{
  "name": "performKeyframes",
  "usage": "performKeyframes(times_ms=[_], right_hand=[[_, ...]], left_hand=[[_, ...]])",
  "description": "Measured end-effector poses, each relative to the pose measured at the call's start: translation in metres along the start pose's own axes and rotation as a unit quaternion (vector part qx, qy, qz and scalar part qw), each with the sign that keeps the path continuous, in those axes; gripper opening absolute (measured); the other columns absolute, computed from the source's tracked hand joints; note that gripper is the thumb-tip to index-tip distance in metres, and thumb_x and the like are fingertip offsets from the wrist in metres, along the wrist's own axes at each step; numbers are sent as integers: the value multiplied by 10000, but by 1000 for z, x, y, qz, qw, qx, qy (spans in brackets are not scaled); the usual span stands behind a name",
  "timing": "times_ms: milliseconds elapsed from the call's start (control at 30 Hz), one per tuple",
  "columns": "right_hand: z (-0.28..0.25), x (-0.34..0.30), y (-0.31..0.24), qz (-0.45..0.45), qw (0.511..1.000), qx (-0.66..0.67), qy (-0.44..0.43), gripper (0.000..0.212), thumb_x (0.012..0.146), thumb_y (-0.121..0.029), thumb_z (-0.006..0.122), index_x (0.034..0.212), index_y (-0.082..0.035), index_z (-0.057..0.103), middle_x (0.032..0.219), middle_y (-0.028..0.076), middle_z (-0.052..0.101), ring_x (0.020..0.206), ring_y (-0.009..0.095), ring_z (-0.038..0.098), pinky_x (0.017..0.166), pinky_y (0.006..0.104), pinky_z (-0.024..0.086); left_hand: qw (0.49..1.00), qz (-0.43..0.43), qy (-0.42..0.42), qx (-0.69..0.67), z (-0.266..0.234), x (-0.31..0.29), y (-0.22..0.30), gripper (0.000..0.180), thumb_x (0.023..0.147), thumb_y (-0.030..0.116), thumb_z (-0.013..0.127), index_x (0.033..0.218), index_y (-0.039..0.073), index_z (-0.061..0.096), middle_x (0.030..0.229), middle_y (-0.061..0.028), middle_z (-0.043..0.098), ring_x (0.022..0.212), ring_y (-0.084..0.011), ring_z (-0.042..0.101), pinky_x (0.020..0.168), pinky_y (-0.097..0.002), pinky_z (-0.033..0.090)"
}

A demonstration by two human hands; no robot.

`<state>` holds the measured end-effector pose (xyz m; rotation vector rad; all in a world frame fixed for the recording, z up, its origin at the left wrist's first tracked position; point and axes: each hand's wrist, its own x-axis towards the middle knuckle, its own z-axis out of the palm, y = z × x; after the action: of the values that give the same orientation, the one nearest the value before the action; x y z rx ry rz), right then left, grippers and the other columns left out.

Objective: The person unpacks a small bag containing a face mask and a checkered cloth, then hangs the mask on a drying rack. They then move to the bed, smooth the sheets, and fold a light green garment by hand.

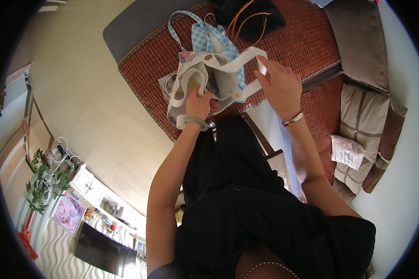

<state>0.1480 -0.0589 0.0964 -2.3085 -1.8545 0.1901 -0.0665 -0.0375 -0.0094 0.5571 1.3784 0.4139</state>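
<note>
A white tote bag [226,88] with wide straps gapes open on the reddish-brown woven mat. My left hand [199,106], with a pale green bangle at the wrist, grips the bag's near rim, its fingers curled partly out of sight. Something pale yellow shows inside the opening, too hidden to name. To the right, my right hand [281,86] pinches one white strap [246,58] and holds it stretched away from the bag. Right behind the tote lies a blue-and-white checked bag [209,37] with a looped strap.
The woven mat [298,51] covers a sofa seat. A black bag [265,14] with tan straps lies at the back. Brown and beige cushions [358,111] and a small printed pillow [348,151] line the right side. Dark chair-like framing [260,135] stands close by my body.
</note>
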Motion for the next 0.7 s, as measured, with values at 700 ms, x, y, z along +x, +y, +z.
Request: performKeyframes(times_ms=[700], right_hand=[[182,35,-32,-101,928,55,-356,263,796,-249,550,927,-76,698,946,165,682,896,306,657,769,411,503]], left_hand=[[999,8,-27,19,12,7,9,160,849,64,544,957,-36,481,774,-160,605,582,-235,636,543,-362,582]])
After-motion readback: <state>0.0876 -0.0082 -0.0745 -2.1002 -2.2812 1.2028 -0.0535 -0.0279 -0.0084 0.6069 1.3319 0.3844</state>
